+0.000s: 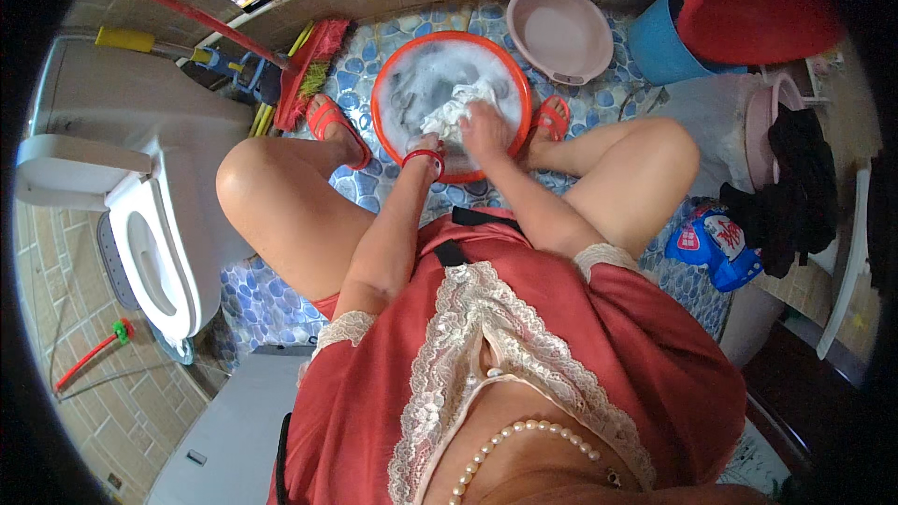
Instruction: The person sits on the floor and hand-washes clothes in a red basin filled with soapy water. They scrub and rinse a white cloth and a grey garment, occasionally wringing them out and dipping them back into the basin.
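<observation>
A red-rimmed round basin [381, 128] stands on the floor between my feet, filled with sudsy water. White wet cloth [456, 106] lies bunched at the basin's middle, partly in the foam. My right hand [484, 128] is closed on the near right part of this cloth. My left hand [426, 147], with a red bangle at the wrist, is at the cloth's lower left edge, its fingers bent and partly hidden by suds; a hold on the cloth there looks likely but is not fully visible. Greyish cloth seems to lie under the foam at the basin's left.
A pale pink basin [560, 31] lies beyond on the right, near a blue bucket [652, 35] and a red tub [758, 7]. Brooms and a red dustpan [289, 98] lean at the left, by a toilet [151, 259]. A blue detergent bag [722, 245] sits at the right.
</observation>
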`<state>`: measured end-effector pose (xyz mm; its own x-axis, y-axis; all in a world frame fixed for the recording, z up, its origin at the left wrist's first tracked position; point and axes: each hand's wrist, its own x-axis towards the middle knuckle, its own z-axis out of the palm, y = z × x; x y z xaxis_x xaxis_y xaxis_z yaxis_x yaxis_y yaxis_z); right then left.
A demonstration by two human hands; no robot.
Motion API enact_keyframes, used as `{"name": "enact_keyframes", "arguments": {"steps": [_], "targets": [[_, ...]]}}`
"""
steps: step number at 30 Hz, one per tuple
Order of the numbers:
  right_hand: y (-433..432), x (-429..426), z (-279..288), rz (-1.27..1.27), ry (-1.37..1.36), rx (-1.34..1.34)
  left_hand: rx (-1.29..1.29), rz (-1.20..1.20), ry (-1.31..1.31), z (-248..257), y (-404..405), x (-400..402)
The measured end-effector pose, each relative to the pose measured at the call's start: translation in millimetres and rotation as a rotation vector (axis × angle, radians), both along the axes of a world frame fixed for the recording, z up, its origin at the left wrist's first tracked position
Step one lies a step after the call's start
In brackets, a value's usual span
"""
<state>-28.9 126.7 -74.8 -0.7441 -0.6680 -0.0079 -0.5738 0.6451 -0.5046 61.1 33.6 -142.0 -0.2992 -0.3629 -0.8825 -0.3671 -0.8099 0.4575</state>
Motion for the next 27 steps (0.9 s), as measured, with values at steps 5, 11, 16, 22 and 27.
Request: {"name": "enact_keyframes", "arguments": {"steps": [5,11,16,22,27], "targets": [[20.3,-26.5,-50.4,0.037,0.126,0.122,0.039,-0.034,0.087,19.8,-3.6,-5.3],[0.3,-46.1,-60.4,0.078,-0.117,0.183,0.287,0.109,0.117,37.1,-7.1,-12.9],[-27.0,-14.7,11.6,0.283,-0.16,0.083,0.647,0.088,0.556,41.5,-17.6,-13.7],[-21.4,40.1,76.0,0.297,-0.228,-0.251,0.66,0.141,0.736,24.6,-21.2,-29.6],[-42.1,61.7,81.7,0.484,-0.231,-0.387,-0.116,-0.366,0.718,-66.2,-36.4,4.7]]}}
